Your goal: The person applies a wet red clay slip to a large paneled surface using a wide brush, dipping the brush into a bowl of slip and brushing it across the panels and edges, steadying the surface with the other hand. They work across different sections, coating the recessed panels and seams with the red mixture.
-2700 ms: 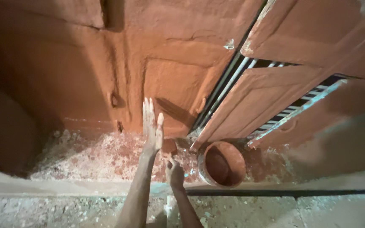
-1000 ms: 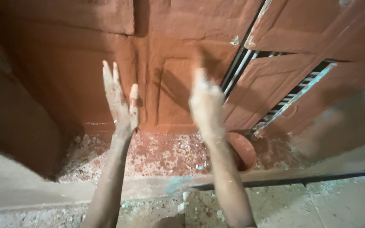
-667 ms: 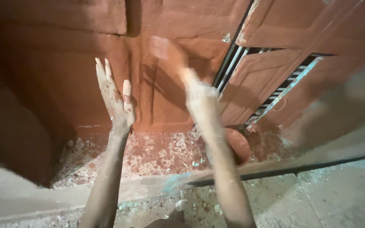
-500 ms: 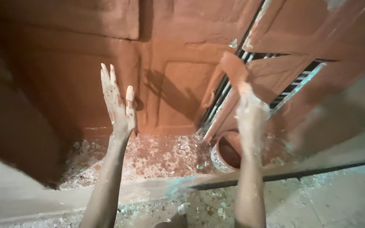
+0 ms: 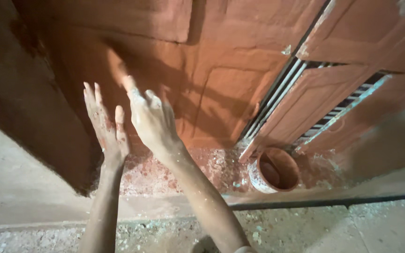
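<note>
Now the right hand (image 5: 153,122), fingers spread, has been swung back from the louvred door (image 5: 324,100) to the red-coated wall (image 5: 221,89), beside the flat, open left hand (image 5: 106,126); smearing is resumed there.

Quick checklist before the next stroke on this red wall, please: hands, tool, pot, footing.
1. Left hand flat and open near the red wall: ok, though contact cannot be told.
2. Right hand holding a red-coated tool: cannot tell, the tip is blurred and the grip is hidden.
3. Round pot at the foot of the louvred shutter, upright: ok.
4. Pot holds something red: ok; how much, cannot tell.
5. Ledge below the wall: not ok, spattered red and white.
6. Both hands apart from the pot: ok.
</note>
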The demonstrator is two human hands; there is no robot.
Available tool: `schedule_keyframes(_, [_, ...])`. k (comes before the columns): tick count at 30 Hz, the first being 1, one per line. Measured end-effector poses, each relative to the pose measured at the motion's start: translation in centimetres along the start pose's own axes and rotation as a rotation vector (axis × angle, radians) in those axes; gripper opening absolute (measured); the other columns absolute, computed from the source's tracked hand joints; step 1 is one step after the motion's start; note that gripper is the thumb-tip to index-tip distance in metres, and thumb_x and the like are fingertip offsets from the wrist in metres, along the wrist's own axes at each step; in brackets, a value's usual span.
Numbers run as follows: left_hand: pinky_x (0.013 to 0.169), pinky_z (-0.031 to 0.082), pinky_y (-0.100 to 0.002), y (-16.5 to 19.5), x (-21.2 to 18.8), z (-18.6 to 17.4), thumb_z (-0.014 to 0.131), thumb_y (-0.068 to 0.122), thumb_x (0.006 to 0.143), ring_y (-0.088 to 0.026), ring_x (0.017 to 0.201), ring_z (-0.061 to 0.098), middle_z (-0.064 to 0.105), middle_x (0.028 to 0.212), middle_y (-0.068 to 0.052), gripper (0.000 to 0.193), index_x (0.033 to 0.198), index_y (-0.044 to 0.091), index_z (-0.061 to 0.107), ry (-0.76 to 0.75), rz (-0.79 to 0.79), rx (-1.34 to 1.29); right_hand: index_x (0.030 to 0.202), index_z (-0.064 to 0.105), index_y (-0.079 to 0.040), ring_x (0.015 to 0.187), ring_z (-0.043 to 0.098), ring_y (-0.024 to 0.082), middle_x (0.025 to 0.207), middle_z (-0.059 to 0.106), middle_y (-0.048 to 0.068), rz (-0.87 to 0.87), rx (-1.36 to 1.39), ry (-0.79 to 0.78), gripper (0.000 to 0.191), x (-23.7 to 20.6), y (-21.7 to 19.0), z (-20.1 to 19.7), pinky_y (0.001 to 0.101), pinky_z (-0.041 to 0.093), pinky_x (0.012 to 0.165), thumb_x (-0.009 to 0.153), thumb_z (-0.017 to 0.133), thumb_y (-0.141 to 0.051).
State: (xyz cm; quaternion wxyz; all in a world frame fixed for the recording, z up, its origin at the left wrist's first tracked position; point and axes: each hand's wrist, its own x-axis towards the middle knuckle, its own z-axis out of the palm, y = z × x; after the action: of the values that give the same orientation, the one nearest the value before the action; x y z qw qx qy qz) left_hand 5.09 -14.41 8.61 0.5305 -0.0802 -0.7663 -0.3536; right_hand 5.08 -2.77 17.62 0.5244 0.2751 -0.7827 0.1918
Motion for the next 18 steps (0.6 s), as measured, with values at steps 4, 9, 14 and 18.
schedule_keyframes(4, [0.136,0.017,-0.053,0.2,-0.3,0.1,0.037,0.030,0.120,-0.036,0.165,0.017,0.021,0.177,-0.015,0.058,0.171,0.026,0.008,0.021,0.114,-0.062,0.140,0.057,-0.023,0.066,0.073,0.031,0.080,0.074,0.017,0.336,0.046,-0.439,0.033,0.3,3.3,-2.8,0.0448,0.057,0.050,0.111,0.047,-0.012])
schedule_keyframes(9, [0.137,0.017,-0.050,-0.7,-0.1,1.0,0.042,0.028,0.122,-0.038,0.165,0.017,0.022,0.175,-0.016,0.054,0.167,0.013,0.015,-0.031,0.053,-0.029,0.127,0.069,-0.017,0.102,0.077,0.026,0.117,0.076,0.009,0.275,-0.232,0.022,0.022,-4.9,12.2,-11.7,0.0387,0.062,0.088,0.111,0.055,-0.012])
schedule_keyframes(14, [0.136,0.018,-0.052,-0.7,0.1,1.7,0.044,0.028,0.118,-0.042,0.164,0.019,0.022,0.174,-0.022,0.057,0.166,0.006,0.023,-0.058,-0.039,-0.052,0.142,0.049,-0.002,0.074,0.061,0.022,0.111,0.066,0.015,0.853,0.355,0.163,0.041,-11.8,18.3,-15.2,0.0300,0.052,0.051,0.103,0.063,-0.005])
schedule_keyframes(18, [0.134,0.018,-0.053,-0.7,0.3,2.0,0.045,0.029,0.115,-0.042,0.163,0.019,0.021,0.173,-0.023,0.060,0.166,0.005,0.024,-0.104,-0.107,-0.024,0.137,0.042,-0.014,0.046,0.045,0.010,0.084,0.060,0.005,1.166,0.797,0.213,0.047,-12.6,20.1,-12.6,0.0251,0.035,0.037,0.096,0.062,0.000])
